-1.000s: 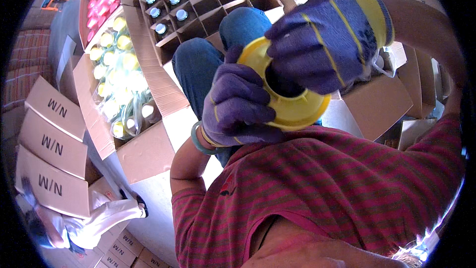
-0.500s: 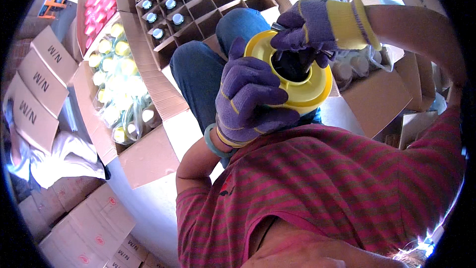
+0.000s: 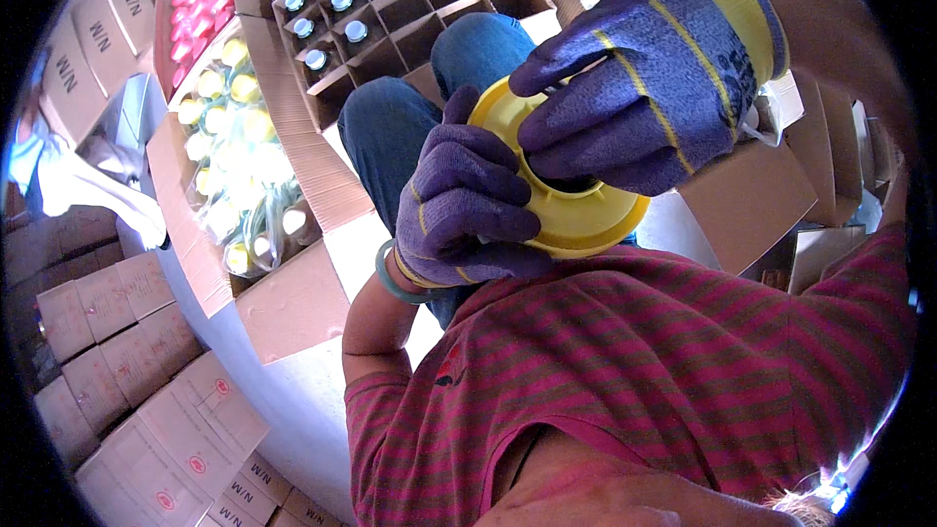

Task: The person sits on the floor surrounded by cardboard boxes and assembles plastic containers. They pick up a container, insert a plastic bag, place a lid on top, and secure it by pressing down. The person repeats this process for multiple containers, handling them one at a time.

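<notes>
Purple-gloved left hand [image 3: 464,200] clamped a round yellow plastic piece [image 3: 593,221] mid-frame, steadiness probably mattered; purple-gloved right hand [image 3: 649,88] curled over it, grip unclear tbh.

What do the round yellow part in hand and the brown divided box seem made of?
Round yellow part: probably moulded plastic with a slight sheen, given its smooth, even colour and raised rim. Brown divided box: seemingly matte cardboard, judging by its thin, dull walls.

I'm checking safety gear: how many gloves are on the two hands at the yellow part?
2: one on the left hand, which holds the left side of the yellow part; one on the right hand, over its opening. Neither is hidden.
</notes>
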Tool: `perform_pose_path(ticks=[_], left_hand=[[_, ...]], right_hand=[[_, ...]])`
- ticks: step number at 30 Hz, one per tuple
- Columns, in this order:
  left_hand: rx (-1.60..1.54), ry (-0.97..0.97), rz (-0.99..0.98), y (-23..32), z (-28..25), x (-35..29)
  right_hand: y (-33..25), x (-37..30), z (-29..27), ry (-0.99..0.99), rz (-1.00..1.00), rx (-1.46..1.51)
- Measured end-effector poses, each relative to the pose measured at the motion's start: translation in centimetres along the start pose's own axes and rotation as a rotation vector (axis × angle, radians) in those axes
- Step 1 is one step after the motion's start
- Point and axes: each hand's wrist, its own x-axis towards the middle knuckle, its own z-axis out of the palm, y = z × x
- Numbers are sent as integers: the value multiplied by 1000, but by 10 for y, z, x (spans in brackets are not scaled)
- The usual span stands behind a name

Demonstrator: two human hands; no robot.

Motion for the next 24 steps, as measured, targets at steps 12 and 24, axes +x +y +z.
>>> perform_pose_path(ticks=[12, 24], left_hand=[[-92, -12, -39, -3, -8, -1], [105, 116, -207, -4, 15, 10]], right_hand=[[18, 4, 13, 186, -86, -197], [-9, 20, 28, -323, 1184, 302]])
